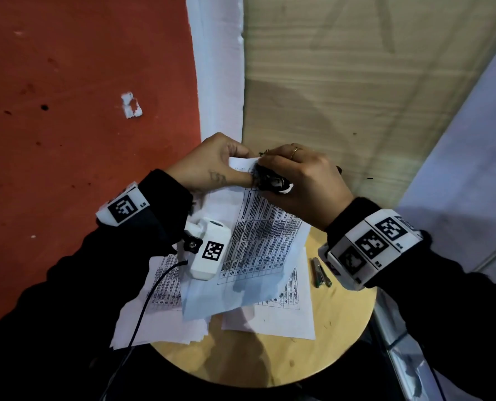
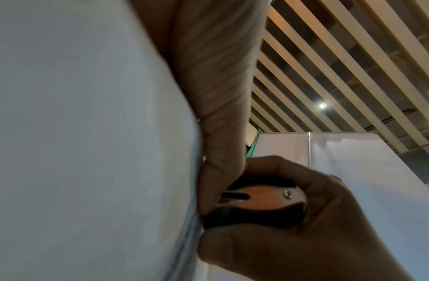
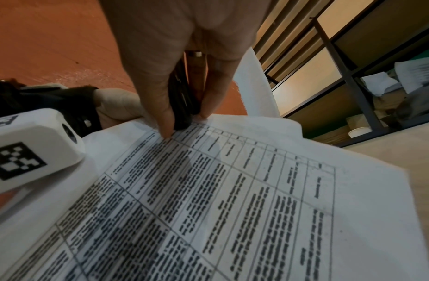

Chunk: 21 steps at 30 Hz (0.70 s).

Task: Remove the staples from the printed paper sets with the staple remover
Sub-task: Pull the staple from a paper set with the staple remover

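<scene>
Head view: left hand (image 1: 209, 166) pinches the far corner of a white printed paper set (image 1: 258, 241), lifted above the round wooden tabletop (image 1: 342, 328); right hand (image 1: 301, 180) grips the black staple remover (image 1: 269, 180) there, staple hidden.

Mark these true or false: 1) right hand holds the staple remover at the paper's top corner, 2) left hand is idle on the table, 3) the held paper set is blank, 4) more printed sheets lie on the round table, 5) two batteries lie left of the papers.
1. True. The right hand grips the staple remover at the top corner of the held paper set.
2. False. The left hand pinches that same corner, lifted off the round table.
3. False. It carries a printed table of text.
4. True. Other printed sheets lie on the table under it.
5. False. The batteries lie to the right of the papers.
</scene>
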{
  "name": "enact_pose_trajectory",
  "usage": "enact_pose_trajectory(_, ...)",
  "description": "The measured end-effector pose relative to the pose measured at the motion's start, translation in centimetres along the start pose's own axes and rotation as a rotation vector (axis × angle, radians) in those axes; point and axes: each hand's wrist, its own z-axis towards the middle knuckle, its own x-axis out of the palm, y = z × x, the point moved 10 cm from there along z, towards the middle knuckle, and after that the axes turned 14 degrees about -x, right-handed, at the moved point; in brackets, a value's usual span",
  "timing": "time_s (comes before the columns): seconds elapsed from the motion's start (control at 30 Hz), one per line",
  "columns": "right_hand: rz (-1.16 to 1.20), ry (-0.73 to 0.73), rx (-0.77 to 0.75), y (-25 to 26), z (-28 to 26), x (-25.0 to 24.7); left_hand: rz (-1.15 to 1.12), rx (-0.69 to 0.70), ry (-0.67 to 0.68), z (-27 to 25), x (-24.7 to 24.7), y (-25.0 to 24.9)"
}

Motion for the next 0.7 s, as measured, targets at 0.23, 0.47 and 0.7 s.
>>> enact_pose_trajectory(0.23, -0.040, -0.007, 0.008, 0.1, -0.3, 0.0, -0.032, -0.034, 0.037, 0.4, 0.0, 0.5)
enact_pose_trajectory(0.47, 0.039, -0.083, 0.142, -1.2, -0.7, -0.9, -0.090, -0.015, 0.016, 0.6, -0.3, 0.6)
enact_pose_trajectory(0.7, 0.130, -0.226, 0.270, -2.0, -2.0, -1.8, -0.160, -0.030, -0.044, 0.3, -0.7, 1.5)
